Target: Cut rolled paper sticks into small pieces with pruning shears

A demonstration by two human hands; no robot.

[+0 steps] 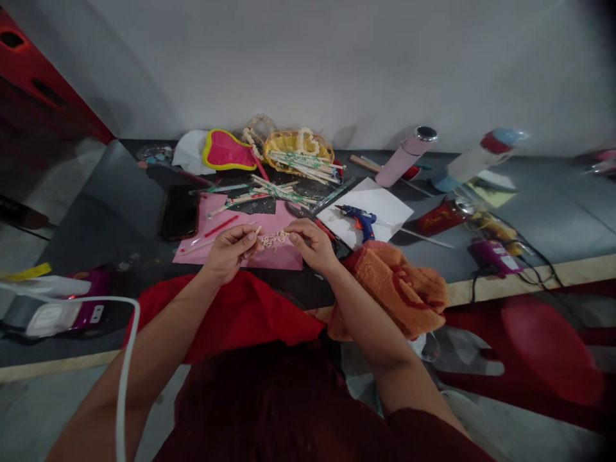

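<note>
Now pinching a small pale beaded strand [274, 240] in the closed grip of left hand [230, 250] and right hand [315, 245], seemingly to hold it spread and steady, above the pink sheet [283, 258] near the tabletop's [99, 212] front edge, with a glue gun [367, 222] handy on white paper [385, 200].

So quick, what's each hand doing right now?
Left hand: closed, pinching a small cream-coloured piece.
Right hand: closed, pinching one end of a knobbly cream-coloured strand.
</note>
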